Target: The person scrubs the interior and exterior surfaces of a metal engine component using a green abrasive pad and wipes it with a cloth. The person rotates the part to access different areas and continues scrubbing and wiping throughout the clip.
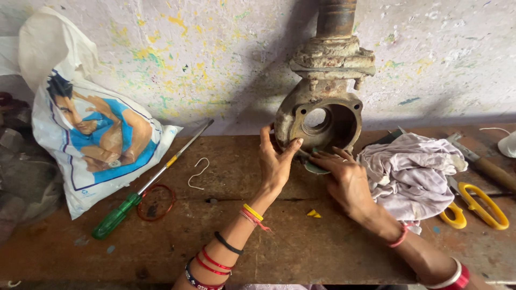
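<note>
A rusty cast-metal housing (344,121) with a round opening stands against the wall on a worn wooden bench (301,241). My left hand (275,161) rests on its left rim, thumb on the flange. My right hand (346,180) lies flat on the bench just in front of the housing, fingers pressing on a thin grey-green gasket-like piece (312,168) that is mostly hidden under them. Both wrists wear bangles and threads.
A green-handled screwdriver (145,185) lies diagonally at left beside a printed plastic bag (97,139), a wire hook (198,173) and a red ring (156,202). A crumpled cloth (411,174), yellow-handled scissors (478,207) and a wooden-handled tool (492,169) lie at right.
</note>
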